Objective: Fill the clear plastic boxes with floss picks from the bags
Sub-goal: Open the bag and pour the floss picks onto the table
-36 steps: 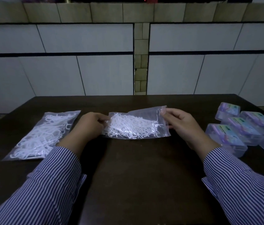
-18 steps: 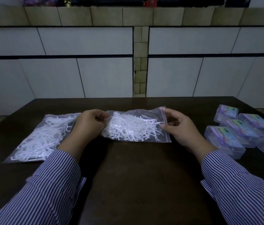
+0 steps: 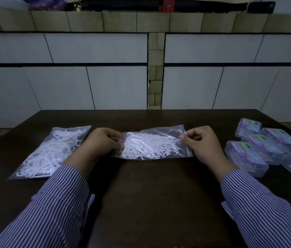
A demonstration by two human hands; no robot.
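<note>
A clear zip bag of white floss picks (image 3: pixel 151 145) lies across the middle of the dark table (image 3: pixel 151 203). My left hand (image 3: pixel 101 142) grips its left end with curled fingers. My right hand (image 3: pixel 203 145) pinches the zip edge at its right end. A second bag of floss picks (image 3: pixel 51 151) lies flat at the left, untouched. Several clear plastic boxes (image 3: pixel 266 149) with coloured labels sit closed in a cluster at the right.
A tiled wall (image 3: pixel 105 77) rises just behind the table's far edge. Striped sleeves cover both forearms. Bare dark table top stretches from the bags to the near edge.
The held bag has come down from slightly raised to lie on the table. My right hand's fingers have curled in and now pinch the zip edge.
</note>
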